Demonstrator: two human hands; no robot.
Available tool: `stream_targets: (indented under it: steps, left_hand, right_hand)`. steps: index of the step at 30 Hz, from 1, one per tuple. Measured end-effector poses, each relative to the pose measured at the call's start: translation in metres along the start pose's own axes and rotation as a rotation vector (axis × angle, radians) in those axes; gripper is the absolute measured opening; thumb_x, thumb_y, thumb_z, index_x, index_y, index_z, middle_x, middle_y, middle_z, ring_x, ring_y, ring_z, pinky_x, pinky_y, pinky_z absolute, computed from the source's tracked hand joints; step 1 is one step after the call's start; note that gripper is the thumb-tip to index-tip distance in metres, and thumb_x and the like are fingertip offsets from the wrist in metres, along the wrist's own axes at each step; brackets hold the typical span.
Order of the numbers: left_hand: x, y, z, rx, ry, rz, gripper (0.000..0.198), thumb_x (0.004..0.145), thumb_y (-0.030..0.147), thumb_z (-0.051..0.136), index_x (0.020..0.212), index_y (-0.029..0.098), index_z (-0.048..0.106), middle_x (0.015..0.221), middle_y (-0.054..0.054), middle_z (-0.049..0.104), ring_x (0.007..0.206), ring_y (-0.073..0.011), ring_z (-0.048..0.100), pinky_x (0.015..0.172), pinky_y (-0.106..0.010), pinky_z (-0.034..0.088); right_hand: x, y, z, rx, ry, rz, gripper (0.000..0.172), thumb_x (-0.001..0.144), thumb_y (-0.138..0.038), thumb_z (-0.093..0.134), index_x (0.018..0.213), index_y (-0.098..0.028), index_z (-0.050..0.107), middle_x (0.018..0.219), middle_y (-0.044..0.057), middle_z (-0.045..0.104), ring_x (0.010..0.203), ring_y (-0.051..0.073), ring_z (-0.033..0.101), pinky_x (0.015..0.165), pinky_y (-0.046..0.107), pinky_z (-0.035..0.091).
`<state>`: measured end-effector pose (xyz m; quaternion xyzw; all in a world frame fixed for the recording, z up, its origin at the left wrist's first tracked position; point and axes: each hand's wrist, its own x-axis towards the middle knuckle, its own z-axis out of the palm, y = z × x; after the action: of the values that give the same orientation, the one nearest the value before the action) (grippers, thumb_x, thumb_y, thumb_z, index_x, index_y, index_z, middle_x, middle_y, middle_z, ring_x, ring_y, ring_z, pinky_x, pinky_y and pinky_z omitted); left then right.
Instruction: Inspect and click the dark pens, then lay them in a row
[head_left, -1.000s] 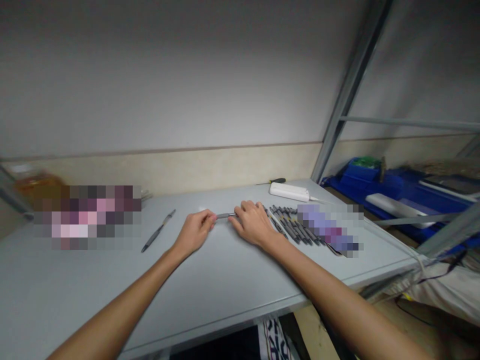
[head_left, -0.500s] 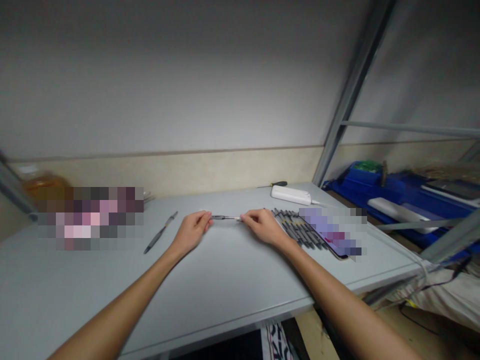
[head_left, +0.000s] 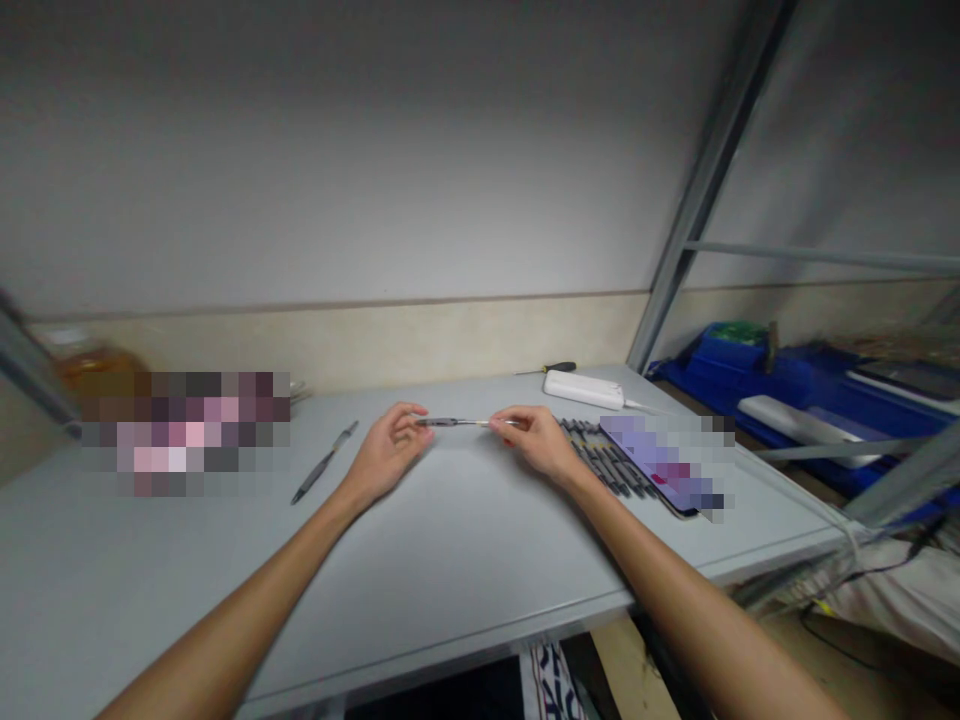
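A grey pen [head_left: 453, 422] is held level above the desk, spanning my two hands. Its left part is dark and thicker; towards the right it looks thin and pale, like a refill. My right hand [head_left: 536, 438] pinches its right part between thumb and fingers. At the other end, my left hand [head_left: 390, 447] has the pen's tip between thumb and fingertips, with the index finger slightly raised. A single grey pen [head_left: 325, 463] lies on the desk left of my left hand. Several similar pens [head_left: 611, 462] lie side by side beyond my right hand, partly covered by it.
A phone [head_left: 649, 463], partly blurred out, lies beside the row of pens on the grey desk [head_left: 450, 560]. Behind are a white power strip [head_left: 583, 388] and a screwdriver [head_left: 559, 368]. A pixelated patch hides things at the left. A metal post [head_left: 709, 190] rises at the right.
The pen and both hands have risen slightly. My left fingers have loosened and spread around the pen's end, while my right hand has shifted a little right, and more of the pen shows.
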<state>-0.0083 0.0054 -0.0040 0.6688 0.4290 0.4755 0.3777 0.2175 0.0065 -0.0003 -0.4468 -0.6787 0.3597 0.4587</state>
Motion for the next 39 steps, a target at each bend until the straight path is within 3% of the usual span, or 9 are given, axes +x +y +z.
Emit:
stream_targets:
  steps: [4,10,13,16,21,28,39]
  left_hand:
    - [0.000,0.000,-0.002,0.142,0.024,0.011,0.031,0.071,0.046,0.056,0.077,0.016,0.055,0.066,0.000,0.055,0.064,-0.0128,0.052,0.062,-0.023,0.040]
    - [-0.001,0.002,-0.001,0.219,0.008,-0.045,0.046,0.081,0.050,0.039,0.049,0.018,0.043,0.044,0.004,0.040,0.044,-0.0089,0.036,0.048,-0.021,0.029]
    - [-0.001,-0.003,0.001,0.139,0.014,-0.128,0.050,0.082,0.052,0.036,0.046,0.019,0.035,0.040,0.005,0.034,0.040,-0.0079,0.030,0.045,-0.022,0.026]
    - [0.001,-0.009,0.001,0.013,0.030,-0.210,0.049,0.082,0.054,0.036,0.047,0.020,0.032,0.039,0.005,0.035,0.040,-0.0078,0.031,0.046,-0.022,0.027]
    - [0.005,-0.012,0.001,-0.179,0.032,-0.220,0.044,0.079,0.052,0.044,0.051,0.019,0.036,0.041,0.006,0.039,0.043,-0.0076,0.037,0.050,-0.022,0.032]
    - [0.005,-0.002,0.000,-0.532,0.099,-0.285,0.040,0.074,0.042,0.057,0.051,0.019,0.034,0.041,0.010,0.028,0.037,-0.0042,0.029,0.044,-0.020,0.030]
    - [0.005,0.005,-0.001,-0.640,0.129,-0.301,0.043,0.077,0.031,0.056,0.046,0.020,0.029,0.040,0.009,0.025,0.037,-0.0048,0.028,0.042,-0.020,0.030]
  right_hand:
    - [0.000,-0.001,0.000,0.047,-0.014,0.025,0.031,0.071,-0.040,0.060,0.076,-0.010,0.067,0.052,-0.002,0.051,0.047,0.008,0.042,0.045,0.020,0.031]
    - [0.000,0.000,0.000,0.078,-0.004,0.016,0.031,0.067,-0.038,0.064,0.084,-0.012,0.067,0.072,0.004,0.064,0.056,0.010,0.051,0.053,0.023,0.040]
    - [0.001,0.003,0.000,0.109,0.028,-0.013,0.031,0.064,-0.034,0.067,0.086,-0.013,0.066,0.086,0.008,0.066,0.067,0.013,0.056,0.060,0.025,0.044]
    - [0.003,0.006,-0.001,0.155,0.046,-0.017,0.031,0.062,-0.032,0.068,0.086,-0.013,0.065,0.085,0.008,0.066,0.069,0.014,0.057,0.061,0.025,0.045]
    - [0.005,0.008,-0.001,0.198,0.101,-0.019,0.035,0.059,-0.030,0.070,0.089,-0.014,0.063,0.086,0.006,0.064,0.074,0.015,0.058,0.062,0.025,0.045]
    - [0.004,-0.003,-0.003,0.368,0.206,0.093,0.037,0.053,-0.029,0.074,0.084,-0.013,0.063,0.076,0.004,0.063,0.060,0.011,0.054,0.055,0.024,0.042]
    - [0.005,-0.002,-0.006,0.581,0.271,0.195,0.033,0.049,-0.024,0.075,0.080,-0.016,0.067,0.065,-0.001,0.056,0.060,0.010,0.049,0.055,0.024,0.040]
